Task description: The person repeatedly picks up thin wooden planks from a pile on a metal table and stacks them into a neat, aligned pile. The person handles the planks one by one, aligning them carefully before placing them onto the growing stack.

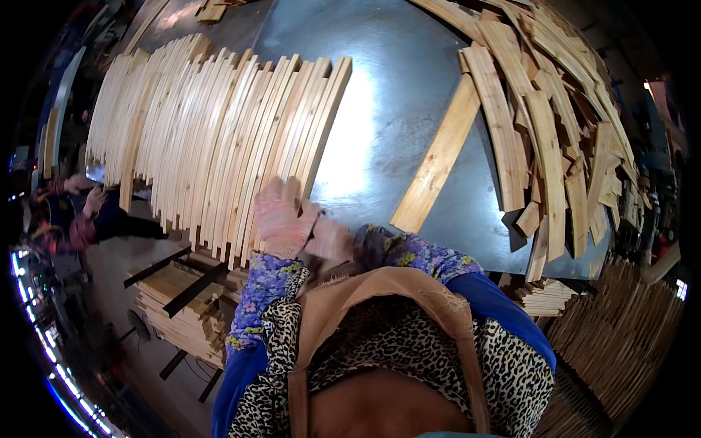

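Note:
A long row of pale wooden strips (212, 139) stands side by side on the metal table, their near ends uneven. My left hand (283, 223), in a pink knitted glove, lies over the near ends of the rightmost strips with its fingers stretched forward. Close against it on the right is my right hand (331, 239), gloved the same way and turned toward the left. Its fingers are mostly hidden beside the left hand and the strip ends, so its grip does not show. Flowered sleeve covers wrap both forearms.
One flat board (438, 157) lies alone on the shiny metal table (372, 175). A jumbled heap of boards (544, 131) covers the right side. Stacked wood (179, 303) sits on dark bars below left. Another person (77, 212) stands at the far left.

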Tool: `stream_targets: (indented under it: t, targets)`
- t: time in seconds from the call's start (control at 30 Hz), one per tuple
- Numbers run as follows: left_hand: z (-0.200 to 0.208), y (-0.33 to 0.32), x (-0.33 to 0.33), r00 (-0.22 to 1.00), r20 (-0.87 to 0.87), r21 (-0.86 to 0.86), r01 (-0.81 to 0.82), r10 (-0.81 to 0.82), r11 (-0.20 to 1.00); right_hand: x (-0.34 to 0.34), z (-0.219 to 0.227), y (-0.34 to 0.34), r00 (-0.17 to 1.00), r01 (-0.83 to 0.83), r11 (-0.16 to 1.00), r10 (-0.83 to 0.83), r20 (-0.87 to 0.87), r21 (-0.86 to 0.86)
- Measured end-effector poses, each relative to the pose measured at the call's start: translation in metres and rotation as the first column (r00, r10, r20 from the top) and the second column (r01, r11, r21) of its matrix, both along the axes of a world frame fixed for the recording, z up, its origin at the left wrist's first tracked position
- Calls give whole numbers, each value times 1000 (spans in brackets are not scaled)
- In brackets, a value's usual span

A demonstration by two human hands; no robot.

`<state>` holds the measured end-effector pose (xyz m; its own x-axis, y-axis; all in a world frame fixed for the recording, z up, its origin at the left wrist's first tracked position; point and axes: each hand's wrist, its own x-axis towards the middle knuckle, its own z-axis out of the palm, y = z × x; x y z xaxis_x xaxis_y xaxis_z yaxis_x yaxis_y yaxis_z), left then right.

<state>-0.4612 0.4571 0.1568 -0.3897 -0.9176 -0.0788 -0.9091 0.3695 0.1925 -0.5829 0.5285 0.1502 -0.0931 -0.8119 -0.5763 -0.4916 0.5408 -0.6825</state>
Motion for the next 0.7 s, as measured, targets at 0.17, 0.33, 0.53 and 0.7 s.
stream_targets:
  t: [0.17,0.33,0.53,0.7]
  targets:
    - [-15,6,24,988,-13,-136,150,-154,979,-114,-49,-20,773,-239,876,-90,-628,-419]
    - [-17,-15,30,992,-26,184,123,-121,975,-207,-63,-2,524,460,792,-607,-597,-401]
    - [-28,-28,117,928,-192,-126,-347,320,929,-107,-82,-46,799,591,738,-592,107,-327]
    - [-39,-51,243,423,-272,10,-897,864,442,13,-111,-69,849,525,729,-486,208,-440]
